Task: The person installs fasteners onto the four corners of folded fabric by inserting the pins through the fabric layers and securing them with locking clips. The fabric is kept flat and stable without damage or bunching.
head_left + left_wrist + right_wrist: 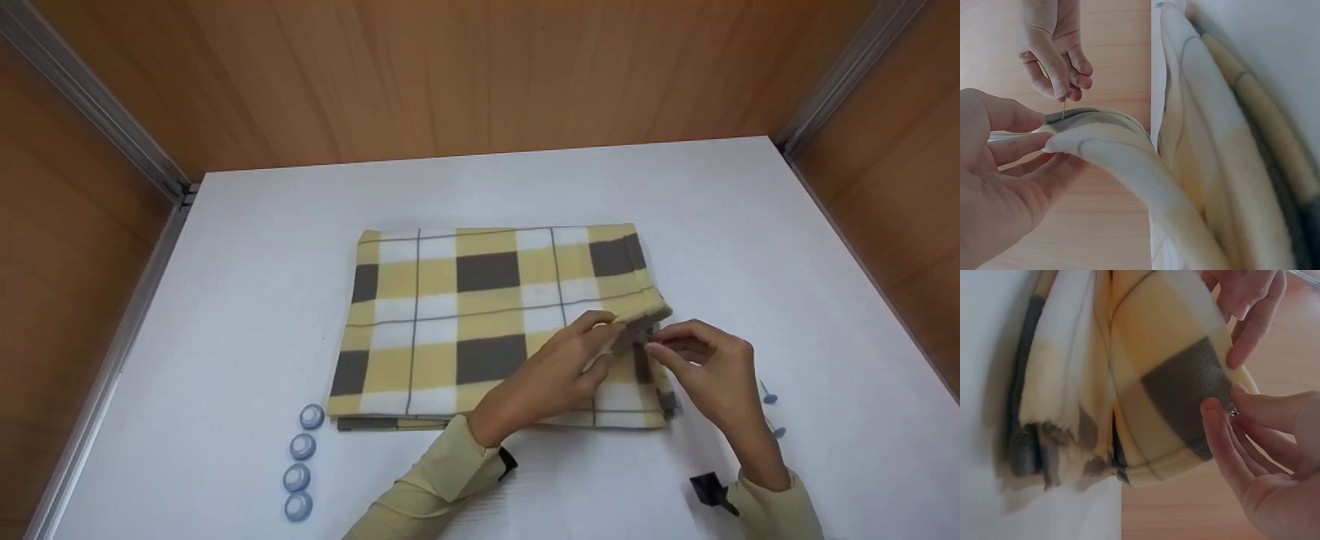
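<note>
1. I see a checked yellow, white and grey blanket [487,271] lying folded near the middle of the white bench [255,300], its right edge partly raised
2. The left hand [551,375] has a narrow grip on that raised edge, bending the cloth up between thumb and fingers
3. I read the right hand's [716,375] grip as narrow too, pinching a thin metal pin [1064,108] beside the raised edge; I cannot tell whether its tip touches the cloth
4. From the head view I count four round blue-grey discs [303,446] in a row, just beside the blanket's near left corner
5. I also make out two blue-headed pins [770,398] on the bench, right of the right hand, the nearer one partly hidden by the forearm
</note>
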Demonstrator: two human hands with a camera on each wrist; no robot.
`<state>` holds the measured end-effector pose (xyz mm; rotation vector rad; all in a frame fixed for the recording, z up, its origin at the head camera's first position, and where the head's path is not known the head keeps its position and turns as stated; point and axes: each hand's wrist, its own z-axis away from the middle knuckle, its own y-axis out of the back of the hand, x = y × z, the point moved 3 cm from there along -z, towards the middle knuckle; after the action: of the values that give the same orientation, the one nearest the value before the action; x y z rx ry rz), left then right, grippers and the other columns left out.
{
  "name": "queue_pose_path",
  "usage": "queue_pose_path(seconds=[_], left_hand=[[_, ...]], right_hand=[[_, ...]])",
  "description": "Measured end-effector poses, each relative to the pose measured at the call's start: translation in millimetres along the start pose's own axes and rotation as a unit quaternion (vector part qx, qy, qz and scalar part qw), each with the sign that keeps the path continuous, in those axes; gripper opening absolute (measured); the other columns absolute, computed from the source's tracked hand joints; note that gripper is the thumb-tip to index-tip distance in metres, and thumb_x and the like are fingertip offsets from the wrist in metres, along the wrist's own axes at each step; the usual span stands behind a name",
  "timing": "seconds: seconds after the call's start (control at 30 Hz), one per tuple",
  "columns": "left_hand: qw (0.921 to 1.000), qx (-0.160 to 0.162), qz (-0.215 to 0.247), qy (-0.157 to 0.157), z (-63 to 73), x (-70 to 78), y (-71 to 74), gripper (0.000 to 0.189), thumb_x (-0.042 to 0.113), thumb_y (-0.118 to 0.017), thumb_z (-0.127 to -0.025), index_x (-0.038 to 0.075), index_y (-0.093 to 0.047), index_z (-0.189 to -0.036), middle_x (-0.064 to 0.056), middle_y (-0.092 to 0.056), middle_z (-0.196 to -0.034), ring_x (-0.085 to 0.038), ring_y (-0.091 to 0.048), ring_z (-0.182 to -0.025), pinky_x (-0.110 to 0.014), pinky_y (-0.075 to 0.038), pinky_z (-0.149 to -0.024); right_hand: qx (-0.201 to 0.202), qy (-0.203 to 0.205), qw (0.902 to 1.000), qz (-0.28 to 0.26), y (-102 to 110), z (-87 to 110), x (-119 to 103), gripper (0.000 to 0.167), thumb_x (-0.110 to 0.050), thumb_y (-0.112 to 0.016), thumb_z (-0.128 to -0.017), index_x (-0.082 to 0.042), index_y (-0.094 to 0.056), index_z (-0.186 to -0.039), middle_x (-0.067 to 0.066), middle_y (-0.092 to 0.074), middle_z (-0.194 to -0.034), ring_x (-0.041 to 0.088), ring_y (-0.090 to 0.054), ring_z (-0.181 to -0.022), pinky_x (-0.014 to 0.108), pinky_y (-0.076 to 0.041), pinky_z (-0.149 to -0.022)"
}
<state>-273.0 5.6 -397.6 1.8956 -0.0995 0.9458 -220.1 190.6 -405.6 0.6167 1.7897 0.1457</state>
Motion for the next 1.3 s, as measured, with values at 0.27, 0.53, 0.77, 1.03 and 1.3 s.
queue_pose_path(seconds=[0.27, 0.53, 0.77, 1.03, 1.3], left_hand=[[0.9997, 0.008, -0.015, -0.019, -1.3, 4.3, 3.8, 0.041, 0.010, -0.048, -0.098, 0.001, -0.046, -0.137, -0.009, -0.042, -0.139, -0.001, -0.049, -0.084, -0.012, -0.039, -0.074], [0.9991, 0.011, -0.027, -0.031, -0.5, 7.5, 7.4, 0.041, 0.008, -0.048, -0.097, 0.000, -0.046, -0.137, -0.010, -0.041, -0.140, -0.002, -0.050, -0.086, -0.011, -0.040, -0.075], [0.9987, 0.018, -0.024, -0.041, 1.6, 8.3, 8.4, 0.042, 0.005, -0.047, -0.096, 0.002, -0.046, -0.138, -0.008, -0.042, -0.141, -0.004, -0.050, -0.104, -0.012, -0.040, -0.078], [0.9987, 0.021, -0.009, -0.046, 3.6, 5.2, 8.8, 0.044, 0.005, -0.046, -0.096, 0.001, -0.043, -0.140, -0.010, -0.040, -0.144, -0.008, -0.037, -0.130, -0.015, -0.034, -0.100], [0.9987, 0.012, 0.013, -0.048, 4.0, 2.9, 9.8, 0.043, 0.006, -0.044, -0.098, -0.001, -0.040, -0.141, -0.012, -0.037, -0.145, -0.009, -0.040, -0.128, -0.013, -0.036, -0.095]], right_hand=[[0.000, 0.035, 0.9992, -0.020, -3.5, -2.6, -2.1, 0.017, 0.011, -0.075, -0.073, 0.002, -0.071, -0.087, 0.012, -0.067, -0.084, 0.012, -0.067, -0.073, 0.018, -0.053, -0.065], [0.004, 0.062, 0.9976, -0.030, -8.4, -5.5, -5.6, 0.014, 0.008, -0.074, -0.075, 0.001, -0.071, -0.087, 0.012, -0.067, -0.082, 0.011, -0.067, -0.073, 0.018, -0.053, -0.066], [0.027, 0.086, 0.9951, -0.042, -14.9, -6.5, -6.3, 0.017, 0.014, -0.073, -0.073, 0.004, -0.070, -0.087, 0.017, -0.067, -0.081, 0.010, -0.068, -0.074, 0.018, -0.053, -0.066], [0.033, 0.089, 0.9920, -0.082, -20.5, -8.3, -28.8, 0.013, 0.019, -0.070, -0.073, 0.013, -0.067, -0.084, 0.025, -0.065, -0.081, 0.022, -0.069, -0.071, 0.025, -0.055, -0.064], [0.036, 0.126, 0.9637, -0.233, -27.7, -11.9, -7.2, 0.016, 0.029, -0.063, -0.070, 0.022, -0.064, -0.084, 0.033, -0.060, -0.082, 0.023, -0.069, -0.070, 0.026, -0.055, -0.063]])
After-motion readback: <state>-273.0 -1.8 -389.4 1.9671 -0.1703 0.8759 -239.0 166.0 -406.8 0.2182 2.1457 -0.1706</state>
